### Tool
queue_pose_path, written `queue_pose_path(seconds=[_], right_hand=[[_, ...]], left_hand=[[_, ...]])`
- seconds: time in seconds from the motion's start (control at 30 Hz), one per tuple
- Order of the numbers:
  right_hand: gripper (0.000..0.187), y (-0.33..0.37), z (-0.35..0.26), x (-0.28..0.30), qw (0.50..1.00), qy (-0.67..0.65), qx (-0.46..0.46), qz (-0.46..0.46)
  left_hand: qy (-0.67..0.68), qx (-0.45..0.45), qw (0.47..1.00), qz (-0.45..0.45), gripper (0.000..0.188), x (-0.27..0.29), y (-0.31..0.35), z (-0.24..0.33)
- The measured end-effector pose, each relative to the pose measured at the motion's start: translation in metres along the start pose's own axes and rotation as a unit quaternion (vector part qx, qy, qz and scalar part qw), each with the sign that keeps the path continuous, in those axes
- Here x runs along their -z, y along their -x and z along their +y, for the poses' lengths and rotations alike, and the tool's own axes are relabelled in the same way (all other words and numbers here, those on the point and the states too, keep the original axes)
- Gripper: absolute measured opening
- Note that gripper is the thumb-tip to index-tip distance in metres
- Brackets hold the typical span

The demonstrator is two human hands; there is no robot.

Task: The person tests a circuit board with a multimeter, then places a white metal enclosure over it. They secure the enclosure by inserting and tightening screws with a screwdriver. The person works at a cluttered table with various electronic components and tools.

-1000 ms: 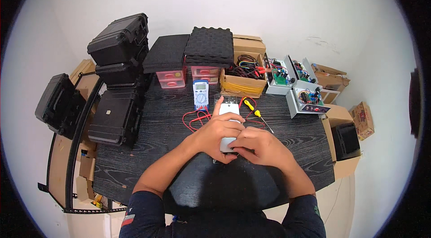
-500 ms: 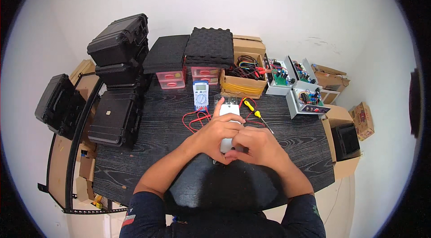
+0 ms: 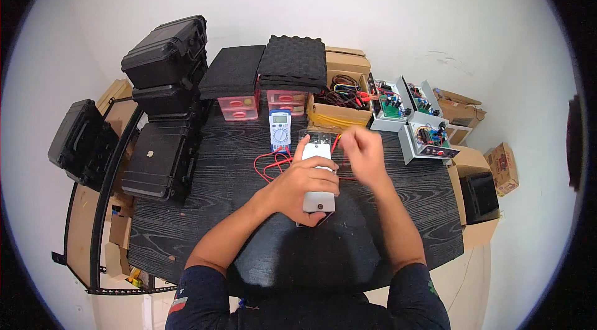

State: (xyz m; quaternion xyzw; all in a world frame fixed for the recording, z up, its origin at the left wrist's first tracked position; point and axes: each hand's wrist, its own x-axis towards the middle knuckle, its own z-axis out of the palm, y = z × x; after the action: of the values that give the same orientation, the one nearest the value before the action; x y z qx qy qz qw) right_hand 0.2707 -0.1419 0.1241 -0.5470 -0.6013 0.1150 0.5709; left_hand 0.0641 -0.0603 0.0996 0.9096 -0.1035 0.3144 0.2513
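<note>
My left hand (image 3: 301,184) is closed around a white metal box (image 3: 319,200), its fingers lying across the top face and its thumb at the near end. A dark screw shows near that end of the box. Up and to the right, my right hand (image 3: 365,157) hovers over the table with its fingers curled and slightly blurred; whether it holds anything is hidden. It covers the spot where a yellow-handled screwdriver lay. Just beyond the box sits a small clear tray (image 3: 323,137) with small parts. A blue-and-white multimeter (image 3: 280,133) lies left of the tray, with red test leads (image 3: 257,167).
Black hard cases (image 3: 158,159) are stacked at the left. Foam sheets (image 3: 292,62) top pink drawer units (image 3: 240,110) at the back. A cardboard box (image 3: 341,114) holds cables. Open electronics units (image 3: 429,142) stand at the right, near another cardboard box (image 3: 459,190).
My right hand has left the near end of the white box and moved up and to the right, over the screwdriver's place. My left hand keeps its hold, and the box's near end is uncovered.
</note>
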Motion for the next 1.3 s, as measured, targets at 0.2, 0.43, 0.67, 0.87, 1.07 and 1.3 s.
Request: queue_pose_path(seconds=[0.2, 0.43, 0.67, 0.87, 1.07, 1.3], right_hand=[[0.017, -0.053, 0.146, -0.06, 0.974, 0.158, -0.019, -0.161], [0.017, -0.049, 0.205, -0.103, 0.87, 0.332, -0.038, -0.362], [0.018, -0.06, 0.201, -0.111, 0.836, 0.393, -0.036, -0.381], [0.019, -0.064, 0.2, -0.096, 0.889, 0.342, -0.026, -0.304], [0.012, -0.052, 0.131, -0.039, 0.99, -0.077, -0.11, -0.052], [0.012, -0.023, 0.045, 0.0, 0.972, -0.224, -0.063, -0.038]], left_hand=[[-0.013, -0.005, 1.0, 0.005, 0.046, -0.002, 0.002, -0.003], [-0.025, -0.012, 1.0, -0.013, 0.047, 0.002, -0.001, 0.0], [-0.032, -0.024, 0.997, -0.059, 0.063, 0.008, -0.002, -0.009], [-0.026, 0.005, 0.999, -0.026, 0.076, 0.012, -0.016, -0.039], [0.166, 0.119, 0.979, 0.008, 0.097, 0.01, -0.026, -0.069], [0.452, 0.23, 0.86, 0.055, 0.103, -0.016, -0.022, -0.09]])
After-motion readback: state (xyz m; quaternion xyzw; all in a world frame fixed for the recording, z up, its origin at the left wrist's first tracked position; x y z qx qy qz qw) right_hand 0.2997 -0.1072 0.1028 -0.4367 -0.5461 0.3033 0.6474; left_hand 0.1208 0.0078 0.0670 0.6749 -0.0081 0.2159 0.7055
